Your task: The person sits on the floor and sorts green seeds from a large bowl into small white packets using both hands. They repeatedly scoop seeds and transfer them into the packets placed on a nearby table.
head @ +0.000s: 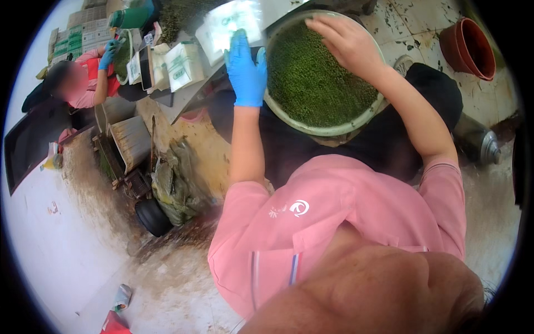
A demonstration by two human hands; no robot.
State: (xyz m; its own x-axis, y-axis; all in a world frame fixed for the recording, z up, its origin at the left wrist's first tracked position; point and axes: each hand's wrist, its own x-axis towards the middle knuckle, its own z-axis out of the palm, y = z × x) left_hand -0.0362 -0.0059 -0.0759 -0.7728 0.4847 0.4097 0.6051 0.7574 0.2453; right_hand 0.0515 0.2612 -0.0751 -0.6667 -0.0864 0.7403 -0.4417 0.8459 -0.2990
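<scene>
My left hand, in a blue glove with green-stained fingertips, lies with its fingers extended over the near edge of a stack of clear printed plastic bags on the table. My right hand is bare and reaches over the far right part of a round, pale green basin. Its fingers are slightly bent and hold nothing visible. The basin is filled with small green berries or peppercorns and sits in front of my lap. Whether the right fingertips touch the basin's rim cannot be told.
More bundles of printed bags stand on the grey table at left. A co-worker in blue gloves sits beyond them at another basin. Reddish plastic buckets stand on the leaf-strewn floor at right, near a metal cylinder.
</scene>
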